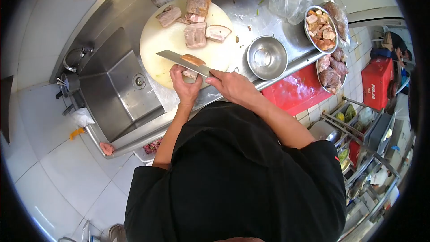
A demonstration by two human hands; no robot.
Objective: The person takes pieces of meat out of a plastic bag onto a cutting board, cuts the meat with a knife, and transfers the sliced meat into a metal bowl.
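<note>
- Currently I see the left hand (187, 85) at six o'clock on a round, off-white cutting board (152, 58), fingers curled around a small, pale pink piece of meat (190, 75).
- I have the right hand (229, 85) at five o'clock, closed on the hidden handle of a broad, grey steel knife (172, 57), blade pointing to ten.
- I make out a brown-skinned meat strip (193, 58) along the blade's far side.
- Four brownish-pink meat blocks (195, 35) lie from mid-board up toward eleven and two.
- At three o'clock, beyond the board, I see a round, shiny steel bowl (268, 58).
</note>
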